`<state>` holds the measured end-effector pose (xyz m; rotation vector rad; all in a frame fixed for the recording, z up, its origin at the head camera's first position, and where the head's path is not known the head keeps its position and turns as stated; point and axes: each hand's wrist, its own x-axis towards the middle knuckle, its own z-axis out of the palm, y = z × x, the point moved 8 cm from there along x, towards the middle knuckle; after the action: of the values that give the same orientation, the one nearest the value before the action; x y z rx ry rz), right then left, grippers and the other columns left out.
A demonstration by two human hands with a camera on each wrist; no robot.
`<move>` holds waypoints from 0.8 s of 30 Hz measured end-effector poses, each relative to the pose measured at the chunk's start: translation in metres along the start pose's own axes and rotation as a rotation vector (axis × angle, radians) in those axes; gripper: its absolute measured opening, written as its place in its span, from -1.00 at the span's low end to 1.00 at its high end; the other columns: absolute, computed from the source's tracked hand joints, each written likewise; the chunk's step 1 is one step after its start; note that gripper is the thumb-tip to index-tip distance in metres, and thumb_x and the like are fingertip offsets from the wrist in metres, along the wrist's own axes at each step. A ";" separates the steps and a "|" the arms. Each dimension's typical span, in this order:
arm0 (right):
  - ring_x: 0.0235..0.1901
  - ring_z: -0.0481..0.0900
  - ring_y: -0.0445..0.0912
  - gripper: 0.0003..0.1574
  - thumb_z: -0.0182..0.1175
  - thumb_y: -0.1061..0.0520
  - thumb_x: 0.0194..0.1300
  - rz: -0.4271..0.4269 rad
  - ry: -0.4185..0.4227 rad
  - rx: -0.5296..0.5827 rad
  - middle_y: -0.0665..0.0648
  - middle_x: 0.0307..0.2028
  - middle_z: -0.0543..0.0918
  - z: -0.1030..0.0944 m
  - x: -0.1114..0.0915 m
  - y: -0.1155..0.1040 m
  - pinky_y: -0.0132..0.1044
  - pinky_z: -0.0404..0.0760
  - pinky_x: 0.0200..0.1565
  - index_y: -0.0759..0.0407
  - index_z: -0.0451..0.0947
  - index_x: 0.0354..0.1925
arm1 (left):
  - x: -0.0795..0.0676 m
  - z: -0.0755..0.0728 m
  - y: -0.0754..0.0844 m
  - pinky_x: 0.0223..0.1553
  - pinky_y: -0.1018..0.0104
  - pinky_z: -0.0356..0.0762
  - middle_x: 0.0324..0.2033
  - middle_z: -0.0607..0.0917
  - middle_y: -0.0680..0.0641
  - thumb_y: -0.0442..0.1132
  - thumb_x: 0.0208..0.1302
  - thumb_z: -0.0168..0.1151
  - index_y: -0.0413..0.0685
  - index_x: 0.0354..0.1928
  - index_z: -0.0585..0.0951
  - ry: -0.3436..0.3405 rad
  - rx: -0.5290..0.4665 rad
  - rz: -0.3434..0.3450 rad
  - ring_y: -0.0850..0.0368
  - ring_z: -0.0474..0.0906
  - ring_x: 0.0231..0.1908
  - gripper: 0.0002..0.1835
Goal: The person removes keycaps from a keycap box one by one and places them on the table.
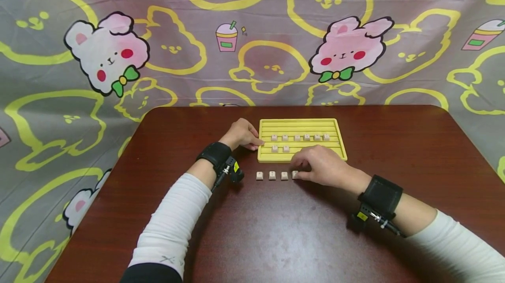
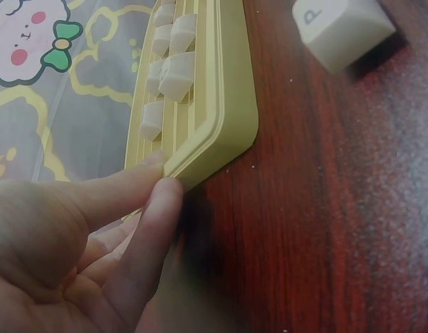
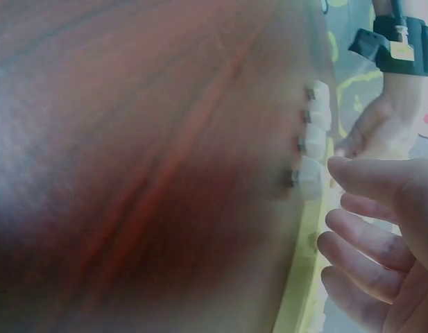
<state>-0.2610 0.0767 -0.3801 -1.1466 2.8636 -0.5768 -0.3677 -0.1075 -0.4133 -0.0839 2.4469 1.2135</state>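
My left hand pinches the left edge of a yellow ridged tray, thumb and finger at its corner in the left wrist view. Several pale keyboard keycaps sit in two rows on the tray, a longer row above a pair. Before the tray, more keycaps stand in a line on the table; one nearest the left wrist camera bears a P. My right hand is at the rightmost keycap of that line, thumb tip right beside it, other fingers loosely bent and apart.
The dark brown wooden table reaches back to a patterned cloth hanging behind it. Both wrists carry black straps with small cameras and cables.
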 end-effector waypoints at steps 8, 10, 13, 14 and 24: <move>-0.29 0.66 -0.13 -0.67 0.41 0.03 0.10 -0.017 0.049 -0.028 0.03 -0.27 0.73 -0.013 0.005 0.004 -0.23 0.68 -0.28 0.10 0.68 -0.15 | 0.000 0.000 0.000 -0.43 0.31 0.73 -0.63 0.67 -0.10 -0.38 -0.01 0.46 -0.37 -0.23 0.63 0.004 -0.008 0.000 0.18 0.64 -0.64 -0.70; -0.29 0.66 -0.12 -0.68 0.41 0.03 0.10 -0.012 0.045 -0.025 0.03 -0.28 0.73 -0.015 0.007 0.005 -0.23 0.68 -0.28 0.10 0.68 -0.15 | 0.000 0.000 0.000 -0.43 0.30 0.73 -0.62 0.68 -0.11 -0.37 -0.01 0.46 -0.35 -0.22 0.63 0.008 0.002 -0.004 0.17 0.64 -0.64 -0.70; -0.28 0.66 -0.12 -0.69 0.40 0.03 0.11 0.006 0.035 -0.027 0.02 -0.27 0.73 -0.018 0.011 0.007 -0.22 0.67 -0.27 0.09 0.69 -0.16 | 0.001 0.000 0.000 -0.43 0.30 0.73 -0.59 0.70 -0.13 -0.38 -0.02 0.47 -0.34 -0.23 0.64 0.014 0.006 -0.011 0.17 0.64 -0.64 -0.71; -0.28 0.66 -0.12 -0.70 0.40 0.04 0.11 0.011 0.034 -0.026 0.02 -0.27 0.73 -0.020 0.013 0.008 -0.22 0.68 -0.26 0.10 0.69 -0.16 | 0.001 0.000 0.000 -0.43 0.30 0.73 -0.58 0.70 -0.14 -0.38 -0.02 0.47 -0.33 -0.23 0.64 0.015 0.005 -0.013 0.16 0.64 -0.63 -0.71; -0.23 0.66 -0.08 -0.68 0.38 0.04 0.13 0.004 0.032 -0.070 0.05 -0.21 0.72 -0.024 0.028 0.010 -0.18 0.67 -0.22 0.11 0.69 -0.13 | 0.001 -0.001 0.000 -0.44 0.29 0.73 -0.58 0.70 -0.14 -0.38 -0.03 0.47 -0.34 -0.22 0.64 0.005 -0.009 -0.020 0.15 0.64 -0.64 -0.70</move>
<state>-0.2918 0.0728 -0.3574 -1.1502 2.9345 -0.5031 -0.3689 -0.1082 -0.4129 -0.1139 2.4398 1.2167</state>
